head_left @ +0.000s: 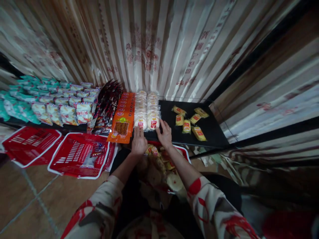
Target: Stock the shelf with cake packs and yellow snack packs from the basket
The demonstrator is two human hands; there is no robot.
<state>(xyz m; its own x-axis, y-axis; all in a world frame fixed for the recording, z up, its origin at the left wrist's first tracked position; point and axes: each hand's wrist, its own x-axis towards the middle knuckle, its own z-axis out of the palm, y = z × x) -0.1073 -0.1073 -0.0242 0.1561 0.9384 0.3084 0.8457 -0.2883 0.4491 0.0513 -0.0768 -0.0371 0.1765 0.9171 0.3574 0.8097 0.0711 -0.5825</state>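
Note:
Two rows of round white rice crackers (147, 106) in clear wrappers with red labels stand on the black shelf. My left hand (139, 142) rests its outstretched fingertips on the front pack of the left row. Beside the front pack of the right row is my right hand (164, 133), its fingers extended along the outer edge. Neither hand is closed around a pack. Just left of the crackers lie orange snack packs (122, 116). Several small yellow packs (186, 126) are scattered to the right. Between my forearms, a red basket (183, 151) holds more packs, partly hidden.
Dark red shiny packets (107, 103), white snack bags (64, 109) and teal bags (20, 103) line the shelf's left side. Two red baskets (56, 162) (15, 146) sit on the tiled floor. A pleated curtain (159, 39) hangs behind the black shelf (211, 129).

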